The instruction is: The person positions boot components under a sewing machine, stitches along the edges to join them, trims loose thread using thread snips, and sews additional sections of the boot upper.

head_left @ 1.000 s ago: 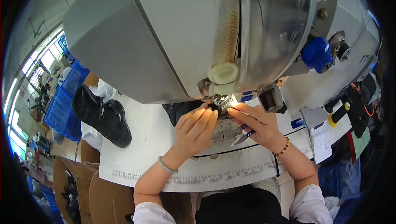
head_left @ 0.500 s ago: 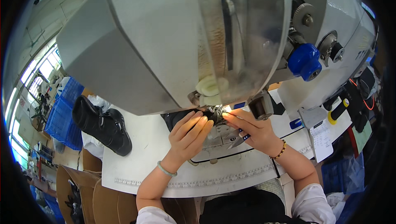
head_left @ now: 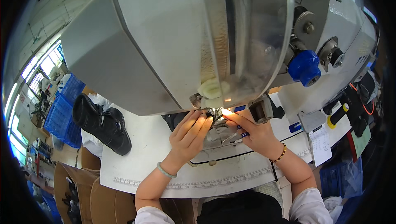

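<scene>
A large grey-white sewing machine (head_left: 161, 30) leans over my hands, its needle area (head_left: 214, 112) lit by a small lamp. My left hand (head_left: 189, 133) lies with its fingers together on a black workpiece (head_left: 171, 119), pinching it just left of the needle. Most of the piece is hidden beneath the fingers and the machine head. On the needle's right, my right hand (head_left: 255, 131) brings thumb and forefinger close to the needle area. Blue-handled thread snips (head_left: 244, 133) are tucked in that palm, blades toward the left.
A finished-looking black lace-up boot (head_left: 103, 125) stands at the left of the white table (head_left: 144, 166). Blue crates (head_left: 64, 112) and an open cardboard box (head_left: 78, 182) are beyond it. Right of the machine are a paper sheet (head_left: 321, 143) and a black-and-yellow-handled tool (head_left: 338, 116).
My right hand has turned slightly, and the snips' blades now show less below it. The left hand keeps nearly the same place on the black workpiece. The view has shifted a little.
</scene>
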Action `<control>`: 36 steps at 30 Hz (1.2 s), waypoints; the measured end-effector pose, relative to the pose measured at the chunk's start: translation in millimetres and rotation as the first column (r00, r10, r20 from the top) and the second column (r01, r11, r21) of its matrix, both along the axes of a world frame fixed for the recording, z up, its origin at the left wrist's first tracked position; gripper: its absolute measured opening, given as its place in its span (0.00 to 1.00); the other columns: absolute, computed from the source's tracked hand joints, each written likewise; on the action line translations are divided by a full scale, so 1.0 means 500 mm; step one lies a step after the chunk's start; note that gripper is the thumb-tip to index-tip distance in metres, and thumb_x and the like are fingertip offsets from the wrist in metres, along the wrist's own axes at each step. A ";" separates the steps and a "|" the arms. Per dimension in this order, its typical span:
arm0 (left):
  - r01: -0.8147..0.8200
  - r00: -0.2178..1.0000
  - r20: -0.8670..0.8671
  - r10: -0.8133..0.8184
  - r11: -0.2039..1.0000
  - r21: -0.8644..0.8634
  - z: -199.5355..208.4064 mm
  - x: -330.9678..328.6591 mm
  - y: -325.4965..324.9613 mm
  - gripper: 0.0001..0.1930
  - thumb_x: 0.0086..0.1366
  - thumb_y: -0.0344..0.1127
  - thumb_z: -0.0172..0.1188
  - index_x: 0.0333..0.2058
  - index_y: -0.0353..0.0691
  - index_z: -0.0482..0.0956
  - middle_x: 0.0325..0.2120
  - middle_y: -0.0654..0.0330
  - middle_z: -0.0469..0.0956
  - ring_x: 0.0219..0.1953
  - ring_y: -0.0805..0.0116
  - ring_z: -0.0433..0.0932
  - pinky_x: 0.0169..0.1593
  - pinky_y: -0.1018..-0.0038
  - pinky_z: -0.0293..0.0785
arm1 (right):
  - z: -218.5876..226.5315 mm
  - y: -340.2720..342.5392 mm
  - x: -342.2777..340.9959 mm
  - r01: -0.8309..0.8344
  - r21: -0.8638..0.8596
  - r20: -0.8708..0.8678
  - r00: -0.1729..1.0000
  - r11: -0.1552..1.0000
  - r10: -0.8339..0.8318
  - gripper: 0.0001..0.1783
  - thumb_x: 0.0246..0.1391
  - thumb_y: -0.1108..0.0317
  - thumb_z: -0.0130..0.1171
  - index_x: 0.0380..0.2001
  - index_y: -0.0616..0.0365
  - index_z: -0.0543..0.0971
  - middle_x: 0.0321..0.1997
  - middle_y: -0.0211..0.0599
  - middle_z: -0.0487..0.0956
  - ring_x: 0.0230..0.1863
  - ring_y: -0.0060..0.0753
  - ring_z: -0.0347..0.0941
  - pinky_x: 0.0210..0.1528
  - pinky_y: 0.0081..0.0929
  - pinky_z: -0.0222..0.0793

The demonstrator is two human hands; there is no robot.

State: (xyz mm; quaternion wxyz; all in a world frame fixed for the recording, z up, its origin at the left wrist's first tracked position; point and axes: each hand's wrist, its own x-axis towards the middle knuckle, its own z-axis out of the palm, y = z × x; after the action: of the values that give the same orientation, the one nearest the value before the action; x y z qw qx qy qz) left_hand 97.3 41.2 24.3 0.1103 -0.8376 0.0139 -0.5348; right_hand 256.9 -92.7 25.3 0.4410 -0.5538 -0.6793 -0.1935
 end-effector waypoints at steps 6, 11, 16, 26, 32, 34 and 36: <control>-0.038 0.992 -0.128 0.023 0.992 -0.117 0.016 -0.010 0.010 0.18 0.45 0.22 0.56 0.39 0.39 0.78 0.38 0.58 0.75 0.43 0.59 0.76 0.49 0.66 0.72 | 0.004 -0.004 0.001 0.019 -0.015 -0.013 1.000 1.000 -0.019 0.15 0.33 0.79 0.60 0.31 0.60 0.77 0.41 0.35 0.74 0.23 0.33 0.71 0.25 0.27 0.69; -0.046 0.997 -0.063 0.043 0.998 -0.046 0.029 -0.010 0.001 0.17 0.44 0.21 0.55 0.36 0.38 0.79 0.37 0.57 0.77 0.42 0.59 0.77 0.48 0.66 0.74 | 0.016 -0.006 -0.004 -0.002 -0.060 -0.083 0.997 0.998 -0.003 0.16 0.33 0.81 0.60 0.32 0.63 0.76 0.43 0.37 0.75 0.26 0.36 0.74 0.27 0.27 0.72; -0.109 0.990 -0.096 0.105 0.993 -0.042 0.040 -0.013 -0.023 0.15 0.46 0.21 0.55 0.35 0.37 0.79 0.36 0.56 0.78 0.43 0.60 0.77 0.48 0.68 0.76 | 0.011 -0.003 0.001 0.011 -0.027 -0.078 0.997 1.000 -0.013 0.14 0.34 0.81 0.59 0.31 0.64 0.76 0.43 0.38 0.75 0.26 0.37 0.75 0.27 0.27 0.72; -0.137 0.986 -0.102 0.129 0.988 -0.077 0.042 -0.014 -0.036 0.15 0.49 0.19 0.53 0.37 0.35 0.78 0.39 0.55 0.77 0.45 0.59 0.77 0.50 0.67 0.74 | -0.006 0.005 0.008 -0.040 -0.079 -0.182 0.983 0.996 0.025 0.16 0.32 0.80 0.57 0.31 0.64 0.76 0.45 0.42 0.75 0.24 0.39 0.74 0.25 0.26 0.71; -0.193 0.974 -0.132 0.184 0.979 -0.060 0.047 -0.013 -0.048 0.16 0.49 0.19 0.52 0.39 0.33 0.77 0.39 0.55 0.77 0.45 0.58 0.76 0.49 0.66 0.74 | -0.004 0.007 0.018 -0.005 -0.046 -0.105 0.994 0.999 0.000 0.17 0.29 0.78 0.56 0.31 0.63 0.75 0.48 0.44 0.74 0.24 0.39 0.73 0.25 0.27 0.70; -0.200 0.973 -0.134 0.189 0.977 -0.069 0.044 -0.015 -0.048 0.16 0.49 0.19 0.52 0.39 0.33 0.77 0.39 0.54 0.76 0.45 0.58 0.76 0.50 0.66 0.74 | 0.001 0.010 0.015 -0.017 -0.048 -0.109 0.994 0.999 0.012 0.16 0.29 0.78 0.56 0.30 0.63 0.75 0.47 0.44 0.74 0.23 0.39 0.73 0.25 0.27 0.69; -0.210 0.971 -0.132 0.198 0.975 -0.077 0.042 -0.017 -0.048 0.16 0.49 0.19 0.52 0.39 0.32 0.76 0.40 0.53 0.76 0.46 0.57 0.76 0.50 0.66 0.74 | 0.002 0.010 0.011 -0.032 -0.048 -0.109 0.994 0.998 0.027 0.16 0.29 0.78 0.56 0.30 0.63 0.75 0.46 0.44 0.75 0.23 0.39 0.72 0.25 0.27 0.69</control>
State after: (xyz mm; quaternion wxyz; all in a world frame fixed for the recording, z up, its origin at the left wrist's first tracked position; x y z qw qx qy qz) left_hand 88.8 17.2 45.1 0.1256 -0.8703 -0.0898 -0.4678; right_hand 262.5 -87.6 26.6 0.4659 -0.5642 -0.6672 -0.1396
